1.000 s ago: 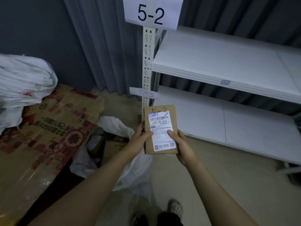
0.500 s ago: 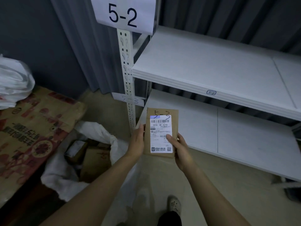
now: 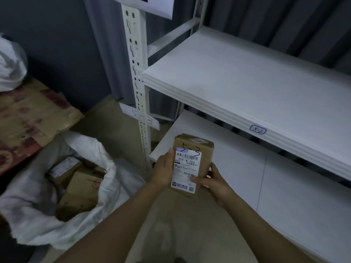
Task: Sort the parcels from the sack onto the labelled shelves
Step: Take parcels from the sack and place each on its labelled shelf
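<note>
Brown parcel [image 3: 191,164] held upright over the front left corner of the lower shelf [image 3: 284,196], printed label facing the camera; handwritten mark above it possibly 5-3, too blurred to be sure. Left hand [image 3: 163,171] wrapped round its left edge, right hand [image 3: 214,184] cupping the lower right corner with thumb across the label, each grip holding the parcel. Forearms reaching forward side by side. Above, upper shelf [image 3: 247,82] marked 5-2. Left of the white post [image 3: 138,82], open white sack [image 3: 28,205] on the floor with more boxes inside, grey curtain [image 3: 266,19] behind.
</note>
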